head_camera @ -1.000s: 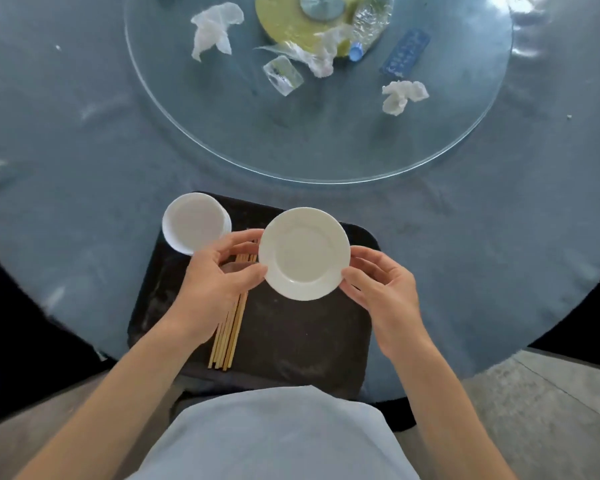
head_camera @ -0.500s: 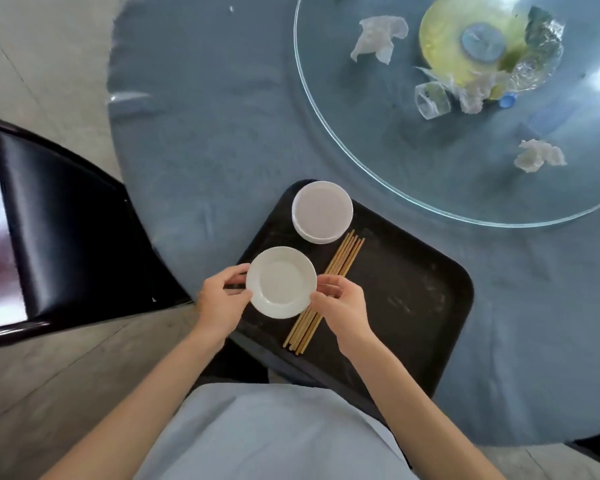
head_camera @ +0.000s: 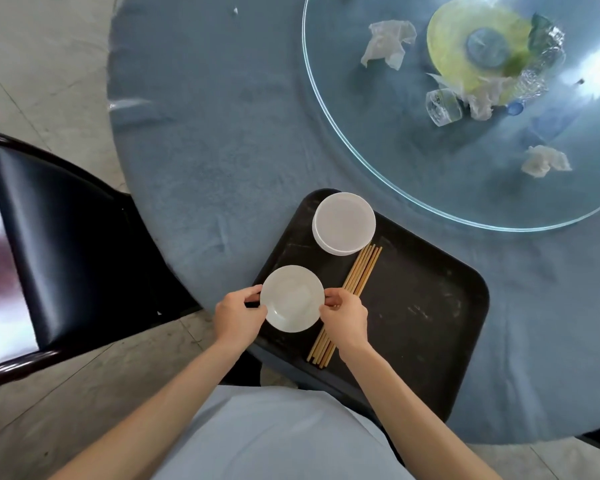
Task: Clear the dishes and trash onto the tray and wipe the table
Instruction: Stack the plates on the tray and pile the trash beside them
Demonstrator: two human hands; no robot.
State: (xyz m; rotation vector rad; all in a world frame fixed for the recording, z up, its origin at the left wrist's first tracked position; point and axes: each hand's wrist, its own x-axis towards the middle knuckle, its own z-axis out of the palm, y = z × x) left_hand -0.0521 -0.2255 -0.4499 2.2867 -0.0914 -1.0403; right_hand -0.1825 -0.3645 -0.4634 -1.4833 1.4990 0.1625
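Gripping one small plate (head_camera: 291, 298) by its rim with my left hand (head_camera: 237, 317) and right hand (head_camera: 344, 318) over the tray's (head_camera: 430, 306) near-left corner, I count one bowl stack (head_camera: 343, 223), one chopstick bundle (head_camera: 357, 282), open tray right.

bare tray floor (head_camera: 423, 306) right of the chopsticks (head_camera: 347, 299); stacked bowls (head_camera: 343, 223) at its far corner
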